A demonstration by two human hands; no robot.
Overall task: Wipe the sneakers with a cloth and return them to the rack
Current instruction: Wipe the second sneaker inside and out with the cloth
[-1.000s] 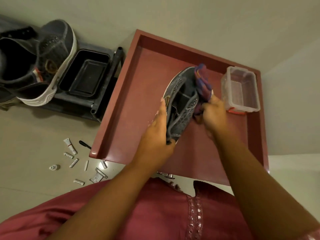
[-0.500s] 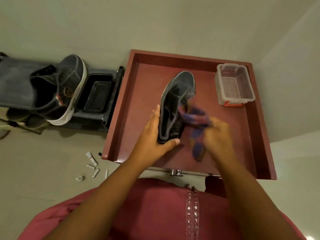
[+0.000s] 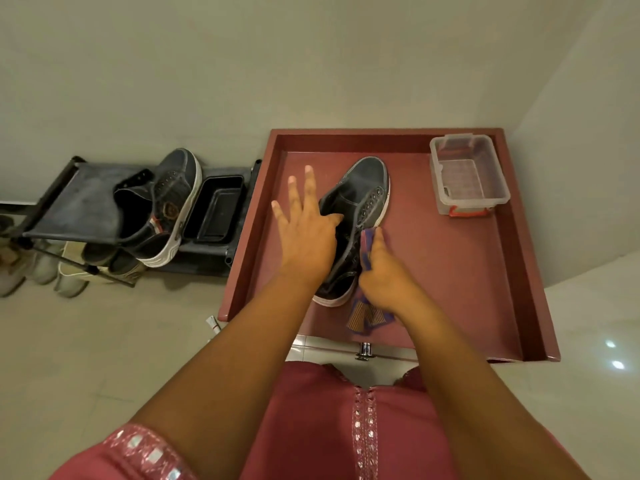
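left hand (image 3: 304,237): mine, fingers spread out straight, palm and thumb resting against the left side of the sneaker, not really curled round anything
right hand (image 3: 384,271): fingers bunched around the cloth, pressing it on the right side of the shoe near the eyelets
sneaker on the tray (image 3: 356,216): dark grey denim-looking high top, white sole, metal eyelets, toe pointing away from me, sitting between my two hands on the tray floor
cloth (image 3: 369,315): purple-blue with orange stripes, top bit poking out above my fingers, the rest hanging out below my palm onto the tray
tray (image 3: 467,271): big dark red one with raised edges, the shoe is roughly in the middle-left of it
plastic box (image 3: 467,174): clear tub with a red clip, far right corner of the tray, well apart from the shoe
second sneaker (image 3: 166,206): same style, lying tilted on the top shelf of the rack, has a round badge and red/white stripe on the side, can't read any writing on it
rack (image 3: 79,206): dark frame rack to the left of the tray, pale shoes tucked on the lower level
black tub (image 3: 216,209): between the rack shoe and the tray
tube (image 3: 213,322): small white one on the floor just by the tray's near left corner, label too small to read
brands: honestly nothing legible anywhere
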